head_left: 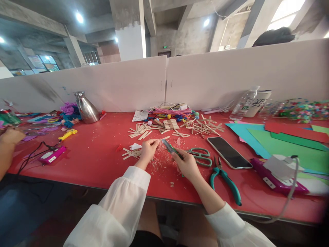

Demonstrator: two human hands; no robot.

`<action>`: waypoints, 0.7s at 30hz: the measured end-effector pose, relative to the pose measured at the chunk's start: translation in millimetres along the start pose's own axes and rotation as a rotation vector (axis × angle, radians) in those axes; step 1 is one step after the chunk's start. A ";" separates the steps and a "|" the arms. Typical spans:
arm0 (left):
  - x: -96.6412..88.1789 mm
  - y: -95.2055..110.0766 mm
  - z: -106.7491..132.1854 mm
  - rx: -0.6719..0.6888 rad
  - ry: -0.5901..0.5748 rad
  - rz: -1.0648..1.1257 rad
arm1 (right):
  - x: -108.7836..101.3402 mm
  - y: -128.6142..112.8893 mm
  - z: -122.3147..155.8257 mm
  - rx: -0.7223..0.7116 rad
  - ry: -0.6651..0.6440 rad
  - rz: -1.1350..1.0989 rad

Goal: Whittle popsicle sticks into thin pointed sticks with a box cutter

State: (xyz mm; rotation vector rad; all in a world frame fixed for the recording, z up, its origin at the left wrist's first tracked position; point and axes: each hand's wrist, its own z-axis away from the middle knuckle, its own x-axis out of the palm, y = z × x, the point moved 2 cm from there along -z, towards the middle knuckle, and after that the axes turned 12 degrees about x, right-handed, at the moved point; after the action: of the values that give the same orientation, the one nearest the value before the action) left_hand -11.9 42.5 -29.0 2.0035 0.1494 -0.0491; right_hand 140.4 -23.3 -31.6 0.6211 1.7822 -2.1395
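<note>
Pinched in my left hand (149,151) is a small wooden craft stick (166,138), its free end pointing right. My right hand (186,164) is closed around a utility knife (172,148) with a green and black handle; its blade reaches up to the stick's tip. Wood shavings (161,159) lie scattered on the red table beneath both hands. Just right of my right hand rest green-handled scissors (202,156), partly hidden by it. Teal-handled pliers (222,176) lie beside them. Piles of wooden sticks (205,126) spread behind my hands.
A phone (229,152), a purple power strip (280,180) and coloured paper sheets (285,140) lie at right. Bottles (244,104) stand by the white partition (115,85). At left are a steel jug (87,109), a yellow tool (68,134), another power strip (52,155) and another person's hand (12,134).
</note>
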 end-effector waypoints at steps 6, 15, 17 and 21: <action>-1.2 -3.2 0.5 0.045 -0.059 -0.179 | -0.7 -4.3 2.5 -0.023 0.057 0.158; -1.4 -2.0 2.7 -0.009 -0.207 -0.419 | 7.3 -14.0 16.1 -0.089 0.251 0.525; -0.9 -0.5 3.1 -0.019 -0.225 -0.446 | 9.1 -13.9 17.5 -0.099 0.276 0.596; -0.2 -2.5 2.8 -0.037 -0.246 -0.483 | 10.7 -13.8 19.9 -0.135 0.311 0.713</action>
State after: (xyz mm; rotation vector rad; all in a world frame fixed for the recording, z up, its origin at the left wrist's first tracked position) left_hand -12.3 40.9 -32.4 1.8665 0.4681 -0.5934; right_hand 121.7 -39.5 -22.2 1.3640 1.4946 -1.4832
